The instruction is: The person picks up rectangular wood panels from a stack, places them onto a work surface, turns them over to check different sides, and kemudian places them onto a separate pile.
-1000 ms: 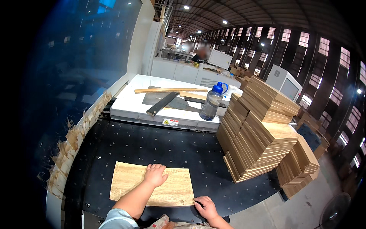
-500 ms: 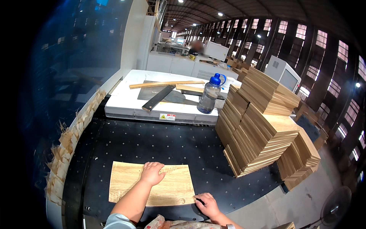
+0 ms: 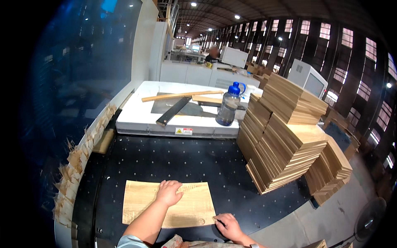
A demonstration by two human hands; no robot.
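A rectangular wood-grain panel (image 3: 140,202) lies flat on a black table dotted with small pale studs (image 3: 173,159). Across its upper middle rests my left hand (image 3: 169,193), palm down with the fingers stretched out over the far edge area. My right hand (image 3: 228,225) is at the panel's near right corner, fingers curled in and fingertips by the edge. Whether anything small sits between those fingers is hidden.
Tall stacks of wood panels (image 3: 285,144) stand at the right. Beyond the table, a white machine top (image 3: 144,118) bears a blue-lidded bottle (image 3: 228,105), wood strips (image 3: 182,96) and a dark metal bar (image 3: 173,111). Frayed strips (image 3: 76,159) line the left; a person (image 3: 213,53) is far back.
The whole view has shifted slightly. A piece of board now shows beside the frayed strips at the left. Both hands keep nearly the same places on the panel.
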